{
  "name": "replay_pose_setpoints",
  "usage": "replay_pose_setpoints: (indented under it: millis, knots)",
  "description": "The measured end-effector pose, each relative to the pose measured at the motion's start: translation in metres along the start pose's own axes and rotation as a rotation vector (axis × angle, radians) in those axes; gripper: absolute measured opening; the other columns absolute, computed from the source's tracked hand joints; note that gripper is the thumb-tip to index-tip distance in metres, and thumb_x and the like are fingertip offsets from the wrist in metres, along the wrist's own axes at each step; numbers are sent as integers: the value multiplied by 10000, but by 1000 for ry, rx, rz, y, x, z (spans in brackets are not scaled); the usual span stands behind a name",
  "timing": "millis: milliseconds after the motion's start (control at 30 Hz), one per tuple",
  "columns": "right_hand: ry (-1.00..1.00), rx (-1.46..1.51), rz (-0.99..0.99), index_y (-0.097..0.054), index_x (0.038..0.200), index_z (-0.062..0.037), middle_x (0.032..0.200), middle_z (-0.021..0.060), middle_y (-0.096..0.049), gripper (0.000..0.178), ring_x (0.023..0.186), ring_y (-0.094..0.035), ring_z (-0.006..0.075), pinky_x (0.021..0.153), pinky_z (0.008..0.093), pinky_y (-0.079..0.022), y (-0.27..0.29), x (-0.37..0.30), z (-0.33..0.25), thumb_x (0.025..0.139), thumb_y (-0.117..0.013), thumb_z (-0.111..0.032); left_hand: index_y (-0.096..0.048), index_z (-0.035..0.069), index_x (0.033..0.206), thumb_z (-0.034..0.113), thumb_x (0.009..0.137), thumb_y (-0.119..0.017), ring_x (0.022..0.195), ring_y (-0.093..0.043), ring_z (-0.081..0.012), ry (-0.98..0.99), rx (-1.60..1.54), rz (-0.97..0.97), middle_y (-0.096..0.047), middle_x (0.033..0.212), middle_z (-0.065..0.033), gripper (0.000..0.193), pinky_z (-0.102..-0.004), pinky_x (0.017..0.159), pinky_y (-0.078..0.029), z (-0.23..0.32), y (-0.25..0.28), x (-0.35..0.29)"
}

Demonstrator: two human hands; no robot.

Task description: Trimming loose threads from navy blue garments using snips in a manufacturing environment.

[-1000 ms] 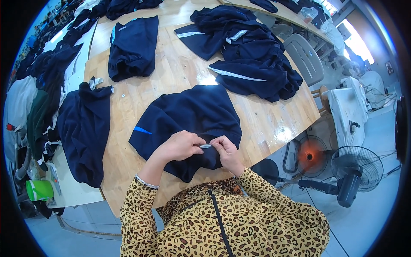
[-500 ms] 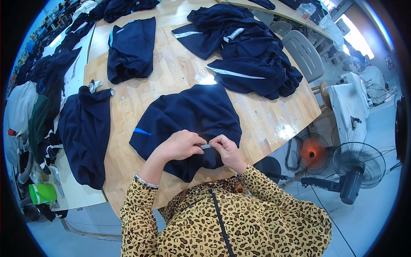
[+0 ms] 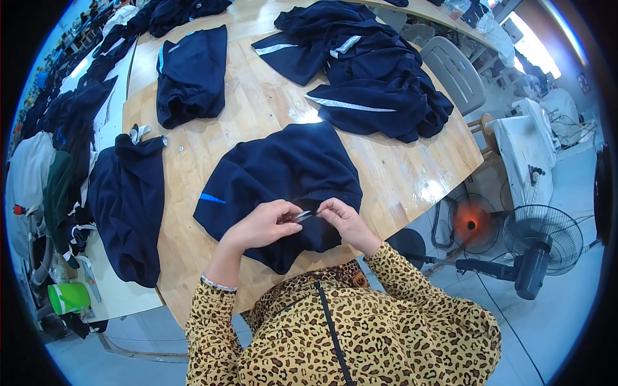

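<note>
Cloth [image 3: 283,164], dark blue, lies on the table [image 3: 251,83]. Over it, the left hand [image 3: 273,224] has its grip closed on a small metal tool [image 3: 304,217]; just beside, the right hand [image 3: 346,224] pinches narrowly, on what I cannot tell.

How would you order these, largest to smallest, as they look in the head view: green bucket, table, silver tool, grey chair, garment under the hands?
1. Table
2. Garment
3. Chair, visible part only
4. Bucket
5. Tool
</note>
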State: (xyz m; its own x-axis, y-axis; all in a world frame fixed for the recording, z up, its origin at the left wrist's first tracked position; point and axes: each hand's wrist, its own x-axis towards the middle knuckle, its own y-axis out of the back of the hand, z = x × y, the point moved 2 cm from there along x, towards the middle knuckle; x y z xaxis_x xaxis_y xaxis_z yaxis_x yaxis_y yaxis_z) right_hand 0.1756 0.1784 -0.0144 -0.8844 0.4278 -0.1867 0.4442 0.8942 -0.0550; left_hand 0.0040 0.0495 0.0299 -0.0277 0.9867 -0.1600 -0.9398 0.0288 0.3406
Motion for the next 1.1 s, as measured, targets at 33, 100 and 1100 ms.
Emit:
replay_pose_setpoints:
  millis: [33, 100, 1100]
  knots:
    - [-1, 4, 4, -532, 1058, -42, 908, 14, -589, 143, 838, -540, 69, 770, 210, -445, 2, -2, -2, 924, -537, -90, -612, 18, 1028, 154, 763, -728, 748, -577, -158, 55, -166, 50, -606, 906, -67, 320, -276, 676, -469, -5, -5, -4]
    - [-244, 207, -185, -459, 1238, -62, 942, 24, -571, 384, 862, -526, 62, 784, 211, -442, -2, -10, -18, 878, -590, -51, -597, 16, 1031, 153, 766, -735, 774, -554, -128, 110, -280, 88, -592, 924, -49, 329, -259, 680, -461, -3, -12, -14]
    - [102, -555, -151, -638, 950, -38, 861, 54, -579, 273, 810, -592, 179, 717, 276, -466, -12, -17, -67, 679, -660, -51, -544, -18, 1157, -47, 737, -703, 842, -578, -51, 108, -860, 214, -611, 993, -17, 451, -197, 751, -488, 6, -51, -26]
